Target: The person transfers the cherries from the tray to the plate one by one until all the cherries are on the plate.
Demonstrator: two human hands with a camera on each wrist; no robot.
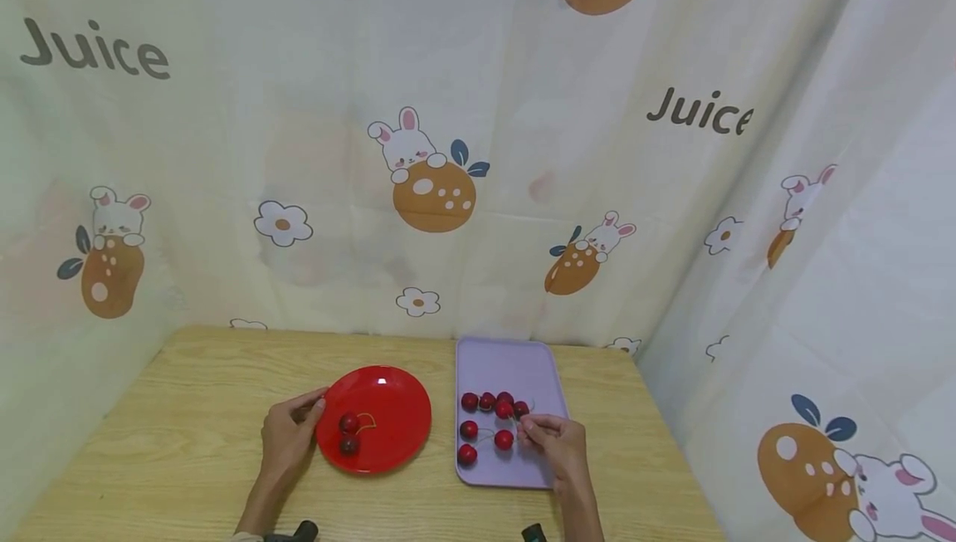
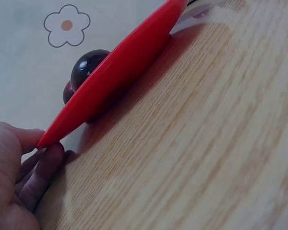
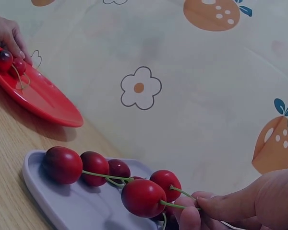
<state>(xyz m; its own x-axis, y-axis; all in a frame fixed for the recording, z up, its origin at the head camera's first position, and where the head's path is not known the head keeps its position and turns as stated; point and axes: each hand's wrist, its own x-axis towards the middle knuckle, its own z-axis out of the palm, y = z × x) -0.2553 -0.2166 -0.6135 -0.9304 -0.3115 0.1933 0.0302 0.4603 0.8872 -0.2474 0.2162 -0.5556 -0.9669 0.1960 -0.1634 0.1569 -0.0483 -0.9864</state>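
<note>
My left hand [image 1: 287, 434] pinches the left rim of a red plate [image 1: 399, 434], thumb above and fingers beneath in the left wrist view. On this plate lie two dark red cherries [image 1: 348, 434] with joined green stems. Over a pale purple tray [image 1: 515, 368], my right hand [image 1: 556, 442] pinches the green stems of a pair of red cherries [image 3: 144, 198] between thumb and fingers. Several other cherries [image 1: 468, 429] with stems are in the tray, to the left of that hand. Part of the tray is hidden behind the hand and fruit in the right wrist view.
Both plate and tray stand on a light wood-grain table [image 1: 209, 393], the plate left of the tray with a strip of tabletop between them. A curtain [image 1: 321, 152] printed with rabbits, fruit and flowers hangs behind the table and along its sides.
</note>
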